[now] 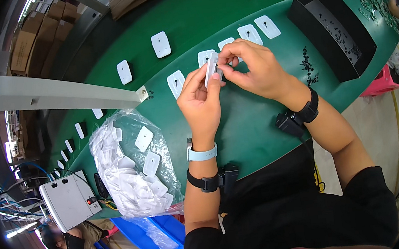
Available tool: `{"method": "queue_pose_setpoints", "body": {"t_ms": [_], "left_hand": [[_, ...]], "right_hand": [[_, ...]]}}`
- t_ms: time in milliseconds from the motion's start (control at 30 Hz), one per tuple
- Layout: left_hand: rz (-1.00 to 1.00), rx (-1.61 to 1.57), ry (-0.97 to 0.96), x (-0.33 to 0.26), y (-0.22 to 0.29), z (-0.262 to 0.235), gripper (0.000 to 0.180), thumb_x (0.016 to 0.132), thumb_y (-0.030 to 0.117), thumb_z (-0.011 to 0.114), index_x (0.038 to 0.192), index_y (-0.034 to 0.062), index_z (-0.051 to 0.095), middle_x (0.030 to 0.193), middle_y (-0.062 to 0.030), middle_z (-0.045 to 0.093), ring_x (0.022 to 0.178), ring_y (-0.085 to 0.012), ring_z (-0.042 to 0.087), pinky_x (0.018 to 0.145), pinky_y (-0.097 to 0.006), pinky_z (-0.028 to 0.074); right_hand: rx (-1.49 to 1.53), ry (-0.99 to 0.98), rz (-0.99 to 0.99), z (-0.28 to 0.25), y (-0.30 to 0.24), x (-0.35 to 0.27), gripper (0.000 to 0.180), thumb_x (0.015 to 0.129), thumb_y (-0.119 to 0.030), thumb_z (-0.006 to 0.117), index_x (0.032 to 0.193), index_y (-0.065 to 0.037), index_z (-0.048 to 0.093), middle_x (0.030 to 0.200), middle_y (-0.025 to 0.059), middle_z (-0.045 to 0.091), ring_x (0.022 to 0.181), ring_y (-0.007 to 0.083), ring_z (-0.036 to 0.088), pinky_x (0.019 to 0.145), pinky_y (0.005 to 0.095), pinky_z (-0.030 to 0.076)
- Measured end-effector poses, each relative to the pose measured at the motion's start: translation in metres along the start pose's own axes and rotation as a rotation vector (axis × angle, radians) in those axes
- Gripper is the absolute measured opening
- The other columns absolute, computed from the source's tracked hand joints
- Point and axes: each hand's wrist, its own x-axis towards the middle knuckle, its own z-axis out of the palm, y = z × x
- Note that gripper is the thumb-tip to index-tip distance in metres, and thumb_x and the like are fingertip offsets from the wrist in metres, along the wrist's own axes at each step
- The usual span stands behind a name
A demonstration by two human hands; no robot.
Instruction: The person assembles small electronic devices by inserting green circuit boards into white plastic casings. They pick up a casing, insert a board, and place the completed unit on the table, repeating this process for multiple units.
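My left hand (201, 104) is closed round a thin white plastic lid (210, 67), held tilted on its edge above the green table. A small black part (216, 68) shows at the lid's face, by the fingertips of my right hand (259, 69). The thumb and forefinger of that hand are pinched there; they partly hide the part. Beneath and beside my hands, several similar white lids (250, 34) lie in a row, each with a small black piece near its middle. One such lid (176, 84) lies just left of my left wrist.
A clear bag (167, 142) full of white lids lies at left. To the right stands a black box (364, 53) with small black parts, beside a loose pile of black parts (308, 68). Black tubs with lids (161, 45) sit on the far green belt. A metal bar (60, 93) juts in from the left.
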Motion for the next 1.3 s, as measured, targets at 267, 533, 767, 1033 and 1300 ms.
{"method": "queue_pose_setpoints", "body": {"t_ms": [267, 533, 767, 1033, 1300], "left_hand": [[-0.050, 0.073, -0.017, -0.001, 0.003, -0.001, 0.027, 0.096, 0.000, 0.059, 0.121, -0.0090, 0.064, 0.103, -0.0084, 0.066, 0.084, -0.0133, 0.063, 0.073, -0.026, 0.052], [-0.183, -0.123, -0.009, -0.002, 0.004, 0.000, 0.026, 0.096, 0.004, 0.059, 0.119, -0.0082, 0.064, 0.103, -0.0102, 0.070, 0.080, -0.0148, 0.063, 0.072, -0.028, 0.052], [-0.226, -0.077, 0.005, -0.001, -0.005, -0.003, 0.016, 0.096, 0.003, 0.061, 0.109, -0.0067, 0.061, 0.101, -0.0122, 0.069, 0.078, -0.0147, 0.065, 0.068, -0.028, 0.054], [-0.118, -0.325, 0.164, 0.008, -0.001, -0.004, 0.012, 0.101, 0.004, 0.049, 0.111, -0.0024, 0.048, 0.095, -0.0160, 0.066, 0.075, -0.0205, 0.068, 0.071, -0.035, 0.059], [-0.173, -0.439, 0.188, 0.010, 0.000, -0.004, 0.017, 0.105, 0.012, 0.043, 0.116, -0.0014, 0.045, 0.101, -0.0189, 0.064, 0.073, -0.0221, 0.068, 0.063, -0.035, 0.061]], "right_hand": [[-0.020, -0.007, 0.130, -0.007, -0.004, 0.002, 0.036, 0.077, 0.000, 0.075, 0.109, 0.000, 0.059, 0.089, 0.0100, 0.067, 0.080, 0.0208, 0.068, 0.070, 0.0291, 0.056], [0.485, -0.071, 0.573, -0.003, -0.002, -0.001, 0.034, 0.082, -0.004, 0.075, 0.111, 0.002, 0.060, 0.100, 0.0109, 0.068, 0.085, 0.0126, 0.067, 0.075, 0.0251, 0.056], [0.563, -0.132, 0.636, -0.002, 0.000, -0.005, 0.030, 0.084, 0.002, 0.074, 0.110, 0.001, 0.060, 0.099, 0.0052, 0.064, 0.092, 0.0098, 0.062, 0.077, 0.0242, 0.054], [-0.856, -0.213, 0.407, -0.039, 0.058, 0.078, 0.051, 0.083, -0.044, 0.075, 0.120, -0.010, 0.065, 0.115, 0.0169, 0.060, 0.108, 0.0359, 0.064, 0.087, 0.0476, 0.054], [-0.786, -0.390, 0.716, -0.050, 0.154, 0.099, 0.035, 0.090, -0.030, 0.067, 0.116, -0.007, 0.064, 0.118, 0.0238, 0.065, 0.110, 0.0389, 0.063, 0.089, 0.0459, 0.052]]}}
